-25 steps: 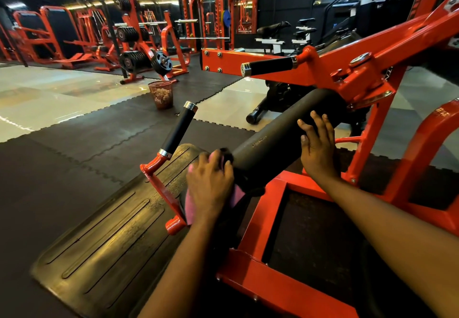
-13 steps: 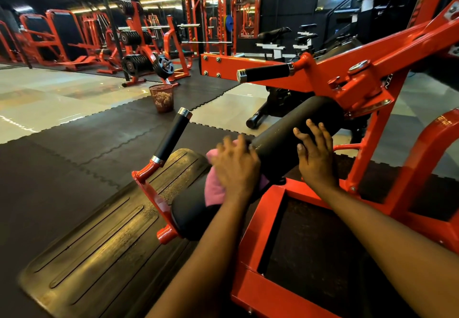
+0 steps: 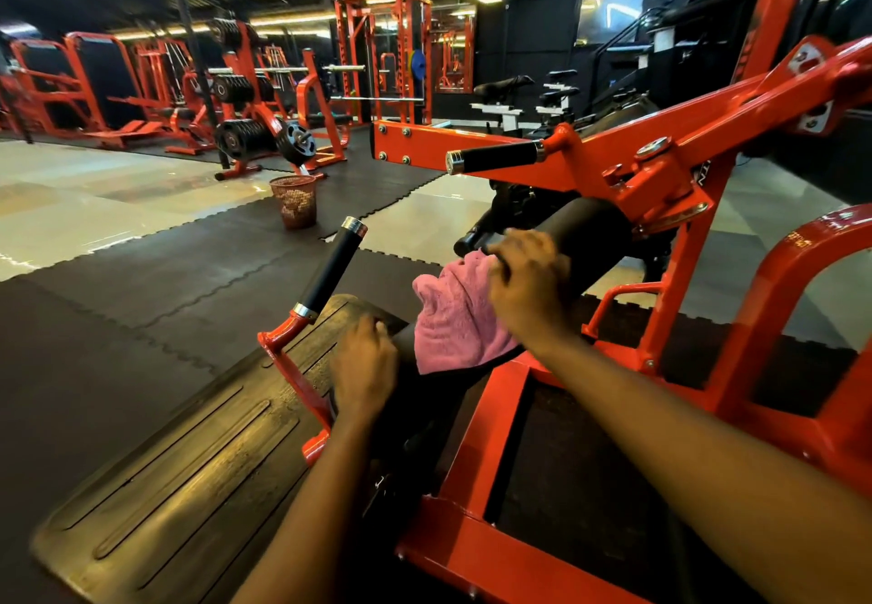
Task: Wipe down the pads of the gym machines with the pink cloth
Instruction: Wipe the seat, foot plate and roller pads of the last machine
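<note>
A: Cloths, count?
B: One pink terry cloth [image 3: 457,320], draped over the middle of the one black cylindrical roller pad [image 3: 585,230].
A: Hands?
B: Two. The right hand [image 3: 528,289] has its fingers curled down on the cloth's upper edge, gripping it against the pad. The left hand [image 3: 363,367] is just beside the cloth's lower edge, fingers bent over the pad's lower end, holding it.
A: Machine fittings?
B: Two black-grip handles with chrome caps: the near handle [image 3: 330,268] and the far handle [image 3: 495,157], both on an orange steel frame [image 3: 476,419]. One ribbed black rubber footplate [image 3: 165,476] on the left.
A: Floor and room?
B: Black interlocking rubber mats [image 3: 141,301] under the machine, pale glossy tiles [image 3: 94,197] beyond. One mesh wastebasket [image 3: 293,201] at the mat's edge. Orange racks hung with black weight plates [image 3: 245,136] line the dim far wall.
</note>
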A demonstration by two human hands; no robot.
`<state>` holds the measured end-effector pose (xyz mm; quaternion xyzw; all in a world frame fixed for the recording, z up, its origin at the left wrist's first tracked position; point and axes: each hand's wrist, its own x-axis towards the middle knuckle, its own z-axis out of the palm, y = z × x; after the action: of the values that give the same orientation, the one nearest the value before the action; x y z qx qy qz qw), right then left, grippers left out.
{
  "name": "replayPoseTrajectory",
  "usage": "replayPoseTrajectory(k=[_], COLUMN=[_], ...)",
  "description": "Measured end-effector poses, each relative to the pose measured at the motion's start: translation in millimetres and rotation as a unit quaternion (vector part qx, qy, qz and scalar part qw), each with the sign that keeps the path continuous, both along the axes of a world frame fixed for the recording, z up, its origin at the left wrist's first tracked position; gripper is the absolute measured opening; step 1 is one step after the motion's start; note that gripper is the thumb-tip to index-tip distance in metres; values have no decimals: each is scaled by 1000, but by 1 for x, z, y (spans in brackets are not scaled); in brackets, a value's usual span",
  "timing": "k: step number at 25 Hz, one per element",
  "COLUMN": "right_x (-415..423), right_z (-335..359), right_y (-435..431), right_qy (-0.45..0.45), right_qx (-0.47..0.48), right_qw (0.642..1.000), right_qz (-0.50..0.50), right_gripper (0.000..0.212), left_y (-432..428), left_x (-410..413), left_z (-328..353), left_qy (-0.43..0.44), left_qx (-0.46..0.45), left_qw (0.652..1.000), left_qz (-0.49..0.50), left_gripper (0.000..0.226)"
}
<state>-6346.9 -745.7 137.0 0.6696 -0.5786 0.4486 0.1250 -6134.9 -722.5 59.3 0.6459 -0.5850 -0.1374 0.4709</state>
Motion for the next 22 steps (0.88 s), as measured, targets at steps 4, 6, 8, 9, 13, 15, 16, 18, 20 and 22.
replayPoseTrajectory(k=[4, 6, 8, 9, 13, 15, 16, 18, 20, 22], right_x=[69, 58, 26, -2, -142, -153, -136, -78, -14, 29], right_z=[-27, -32, -17, -4, 58, 61, 55, 35, 9, -22], right_y=[11, 0, -21, -40, -100, -100, -93, -65, -32, -4], right_qy=[127, 154, 151, 140, 130, 143, 147, 147, 187, 253], right_qx=[158, 143, 110, 103, 129, 137, 139, 118, 111, 115], right_qw=[978, 976, 981, 982, 980, 979, 977, 976, 975, 960], right_qz=[-36, -54, -57, -75, -74, -41, -72, -111, -51, 2], right_gripper=[61, 52, 42, 39, 46, 49, 47, 49, 53, 46], left_y=[12, 13, 12, 11, 11, 10, 9, 9, 10, 14], left_x=[3, 0, 0, 0, -3, -4, -5, -5, -6, -8], left_z=[-18, -20, -24, -26, -27, -29, -30, -31, -30, -33], left_qy=[-35, -51, -52, -50, -70, -93, -101, -104, -102, -108], left_qx=[53, 34, 19, 14, -8, -5, -4, -3, -13, -24], left_qw=[998, 998, 998, 998, 996, 994, 993, 993, 992, 991], left_qz=[15, 34, 39, 39, 49, 62, 63, 65, 68, 73], left_gripper=[24, 23, 20, 19, 16, 14, 15, 21, 25, 24])
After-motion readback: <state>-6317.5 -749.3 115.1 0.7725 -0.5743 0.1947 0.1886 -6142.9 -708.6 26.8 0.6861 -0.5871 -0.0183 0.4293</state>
